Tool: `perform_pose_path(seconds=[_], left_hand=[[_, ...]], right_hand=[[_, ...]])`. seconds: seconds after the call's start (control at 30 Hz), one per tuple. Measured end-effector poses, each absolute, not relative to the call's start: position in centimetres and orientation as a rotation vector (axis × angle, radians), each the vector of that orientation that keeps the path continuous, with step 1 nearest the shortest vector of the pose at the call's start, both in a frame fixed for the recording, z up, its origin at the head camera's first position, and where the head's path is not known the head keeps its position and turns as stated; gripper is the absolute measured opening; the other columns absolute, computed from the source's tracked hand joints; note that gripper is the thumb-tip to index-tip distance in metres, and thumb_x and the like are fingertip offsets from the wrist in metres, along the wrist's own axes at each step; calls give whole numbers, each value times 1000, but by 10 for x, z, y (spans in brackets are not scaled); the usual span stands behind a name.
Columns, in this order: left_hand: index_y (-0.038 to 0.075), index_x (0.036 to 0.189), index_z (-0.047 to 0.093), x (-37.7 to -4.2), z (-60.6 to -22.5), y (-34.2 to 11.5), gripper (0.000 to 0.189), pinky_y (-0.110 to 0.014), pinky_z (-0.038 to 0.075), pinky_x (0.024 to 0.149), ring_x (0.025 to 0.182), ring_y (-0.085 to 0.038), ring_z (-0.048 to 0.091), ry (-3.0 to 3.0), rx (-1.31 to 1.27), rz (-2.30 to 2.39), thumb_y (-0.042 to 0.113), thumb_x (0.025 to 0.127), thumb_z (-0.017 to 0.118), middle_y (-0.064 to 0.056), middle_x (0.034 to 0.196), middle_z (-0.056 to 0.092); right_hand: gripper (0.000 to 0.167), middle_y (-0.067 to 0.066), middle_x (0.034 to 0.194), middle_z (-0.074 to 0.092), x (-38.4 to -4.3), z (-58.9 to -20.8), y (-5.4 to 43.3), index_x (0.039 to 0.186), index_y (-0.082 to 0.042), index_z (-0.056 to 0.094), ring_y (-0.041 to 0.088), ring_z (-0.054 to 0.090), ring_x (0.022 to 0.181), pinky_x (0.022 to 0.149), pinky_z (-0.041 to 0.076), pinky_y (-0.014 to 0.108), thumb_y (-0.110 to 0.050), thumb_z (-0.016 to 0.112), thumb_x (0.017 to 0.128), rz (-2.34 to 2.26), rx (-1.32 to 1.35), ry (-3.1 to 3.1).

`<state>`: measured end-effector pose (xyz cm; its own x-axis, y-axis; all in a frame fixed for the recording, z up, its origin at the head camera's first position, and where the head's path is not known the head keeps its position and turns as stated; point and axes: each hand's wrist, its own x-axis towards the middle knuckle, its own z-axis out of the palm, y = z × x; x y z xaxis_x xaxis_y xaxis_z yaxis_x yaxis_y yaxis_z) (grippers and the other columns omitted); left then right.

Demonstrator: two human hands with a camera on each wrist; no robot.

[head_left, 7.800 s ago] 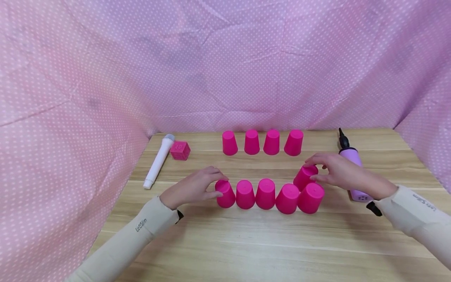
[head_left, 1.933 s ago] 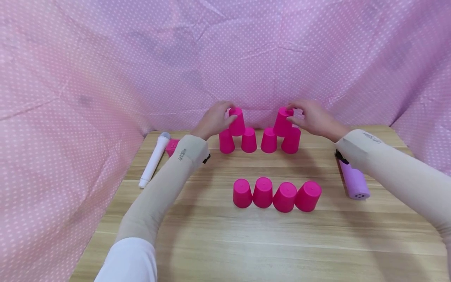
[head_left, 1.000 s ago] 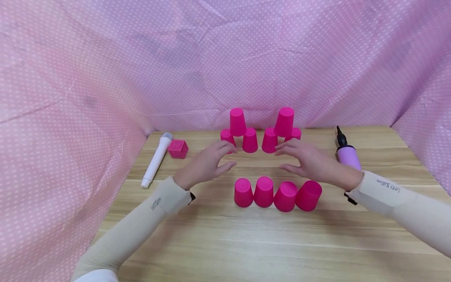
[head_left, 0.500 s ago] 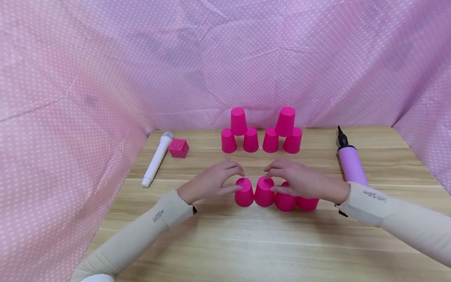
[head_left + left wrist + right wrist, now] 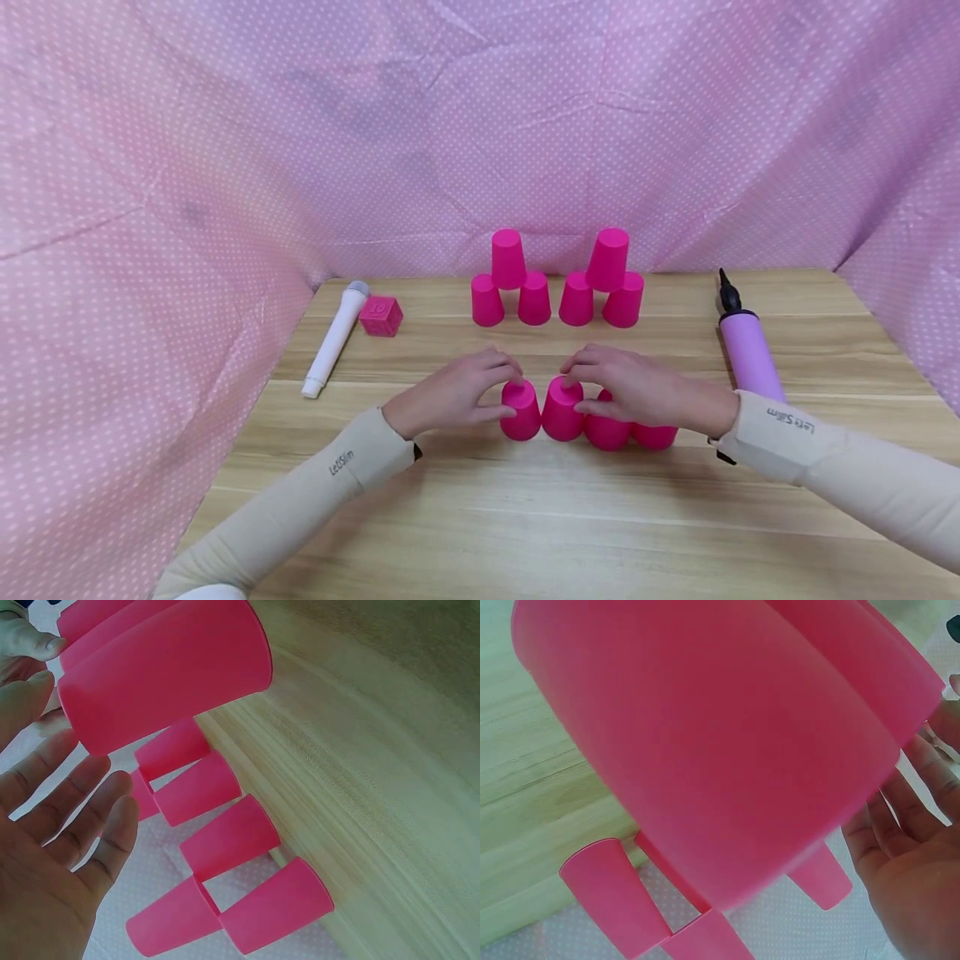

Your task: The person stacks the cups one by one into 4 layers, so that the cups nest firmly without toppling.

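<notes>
Pink cups stand upside down in a front row on the table. My left hand point(image 5: 465, 392) has its thumb and index finger about the top of the leftmost cup point(image 5: 521, 423), thumb in front and finger behind. The left wrist view shows the fingertips point(image 5: 112, 784) right at the base edge of the near cup point(image 5: 165, 679). With bent fingers, my right hand point(image 5: 637, 387) pinches the top of the second cup point(image 5: 561, 418). Its palm hangs over the third cup point(image 5: 607, 435) and the fourth cup point(image 5: 655, 437), partly hiding them.
Two small cup pyramids stand behind, the left point(image 5: 508, 262) and the right point(image 5: 607, 262), each one cup on two. A white microphone point(image 5: 333, 342) and a pink cube point(image 5: 381, 317) lie left. A purple hand pump point(image 5: 750, 354) lies right. Polka-dot cloth point(image 5: 480, 142) hangs behind.
Two cups from the front row were placed on the rear cups and let go. Both hands then came back to the front row and closed in on its two left cups.
</notes>
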<state>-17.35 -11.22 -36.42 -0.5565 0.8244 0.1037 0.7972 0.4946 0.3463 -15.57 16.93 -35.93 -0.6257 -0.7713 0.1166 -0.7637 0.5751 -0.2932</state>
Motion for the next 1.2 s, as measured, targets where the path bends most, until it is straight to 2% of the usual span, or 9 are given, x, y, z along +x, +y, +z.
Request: perform_pose_path(seconds=[0.4, 1.2], left_hand=[[18, 113, 62, -173, -368, -112, 39, -22, 45, 86, 102, -7, 51, 2646, 1471, 543, 28, 79, 78, 6, 112, 57], [20, 112, 62, -173, -370, -111, 37, -23, 45, 87, 103, -6, 50, 2647, 1435, 535, 28, 80, 77, 7, 111, 56]], right_hand=[[36, 0, 112, 58, -155, -360, 166, 110, -15, 67, 17, 53, 104, 84, 50, 33, -24, 79, 78, -504, -1369, 2749], [36, -3, 106, 59, -155, -359, 163, 109, -14, 66, 14, 54, 100, 82, 50, 31, -23, 80, 77, -516, -1355, 2752]])
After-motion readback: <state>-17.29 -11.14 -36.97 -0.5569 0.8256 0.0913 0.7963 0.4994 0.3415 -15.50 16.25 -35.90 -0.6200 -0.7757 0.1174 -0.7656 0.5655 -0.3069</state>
